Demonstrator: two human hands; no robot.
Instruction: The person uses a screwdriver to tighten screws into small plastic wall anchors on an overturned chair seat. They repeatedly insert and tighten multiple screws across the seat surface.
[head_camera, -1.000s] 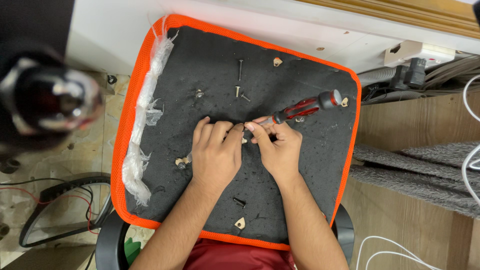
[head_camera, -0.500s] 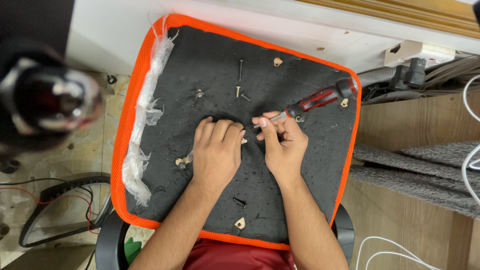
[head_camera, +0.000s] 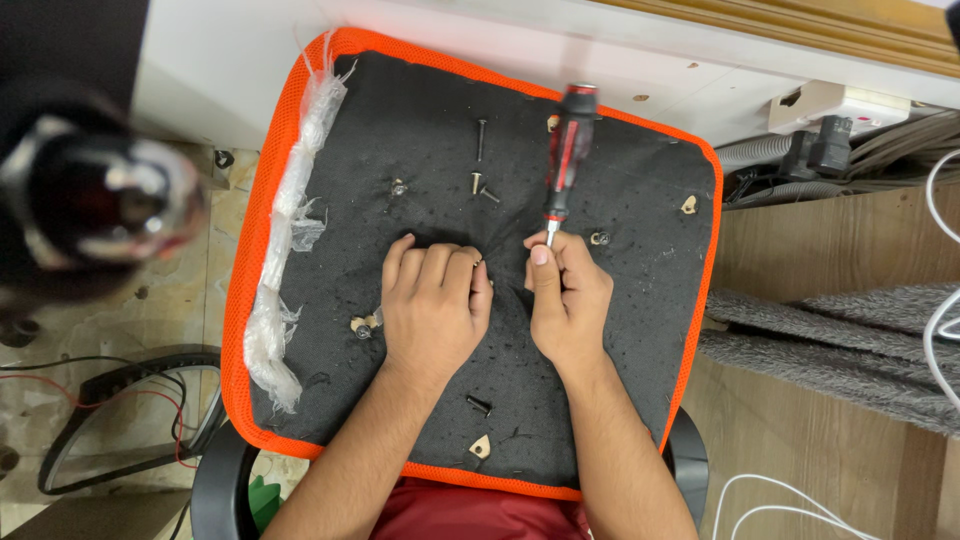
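My right hand has swung the red-and-black screwdriver upright toward the seat cushion's far edge, fingers pinching its shaft. My left hand rests curled mid-cushion, holding nothing I can see; repositioning, I judge.

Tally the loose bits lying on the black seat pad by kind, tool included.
Screwdriver: 1
Dark screws: 2
Small tan triangular pieces: 2
Small metal fittings: 4
Total: 9
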